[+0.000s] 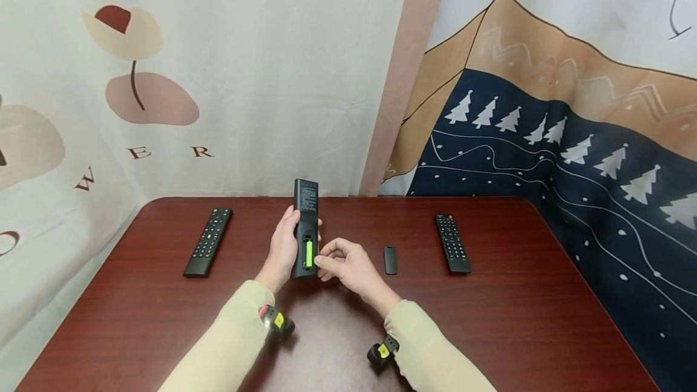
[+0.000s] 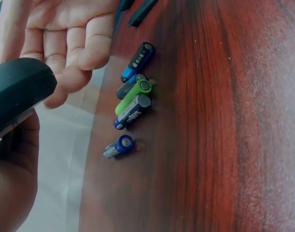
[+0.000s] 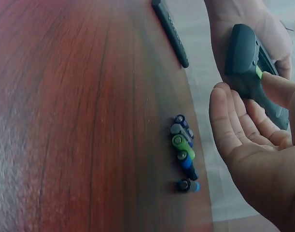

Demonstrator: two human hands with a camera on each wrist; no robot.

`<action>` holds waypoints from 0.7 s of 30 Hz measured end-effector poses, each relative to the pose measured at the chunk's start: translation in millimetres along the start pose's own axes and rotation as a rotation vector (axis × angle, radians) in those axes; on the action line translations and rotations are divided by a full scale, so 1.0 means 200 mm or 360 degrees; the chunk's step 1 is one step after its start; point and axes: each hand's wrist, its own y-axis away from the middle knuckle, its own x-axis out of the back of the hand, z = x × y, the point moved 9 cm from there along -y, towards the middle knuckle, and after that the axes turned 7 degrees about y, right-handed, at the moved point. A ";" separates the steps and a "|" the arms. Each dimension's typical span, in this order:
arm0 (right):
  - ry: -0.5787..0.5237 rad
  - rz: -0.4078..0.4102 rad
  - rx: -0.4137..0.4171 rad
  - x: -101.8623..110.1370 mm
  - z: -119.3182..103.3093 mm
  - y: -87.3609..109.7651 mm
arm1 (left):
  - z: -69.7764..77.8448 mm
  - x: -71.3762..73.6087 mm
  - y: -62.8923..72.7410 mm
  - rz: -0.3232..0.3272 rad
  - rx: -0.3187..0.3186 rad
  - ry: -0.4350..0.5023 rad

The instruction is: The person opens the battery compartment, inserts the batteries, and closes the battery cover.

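The head view is bright and even, with soft shadows beside the long cream fabric sleeves [image 1: 234, 331] and pale glare on the polished red-brown wooden table [image 1: 327, 331]; fine print on the long black plastic remote control [image 1: 307, 225] blurs. Both wrist views look cooler and softer — sheen whitens the left one's right edge, the right one's lower left.

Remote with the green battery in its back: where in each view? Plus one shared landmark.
Head: remote near centre, green battery visible.
Left wrist: remote at left edge, cut off by the frame.
Right wrist: remote at upper right.
Landmark in all three: red-brown tabletop.
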 end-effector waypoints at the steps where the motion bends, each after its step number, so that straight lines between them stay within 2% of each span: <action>1: 0.0008 0.0001 0.0006 0.00 0.00 0.00 | 0.00 0.00 0.00 0.0003 0.0005 -0.0002; 11: 0.0178 0.0004 0.0038 0.03 0.01 0.00 | -0.01 0.01 0.00 0.0005 0.0029 0.0025; 21: 0.0490 0.0075 0.0006 0.07 0.02 -0.01 | 0.01 0.01 0.01 0.0010 0.0058 0.0006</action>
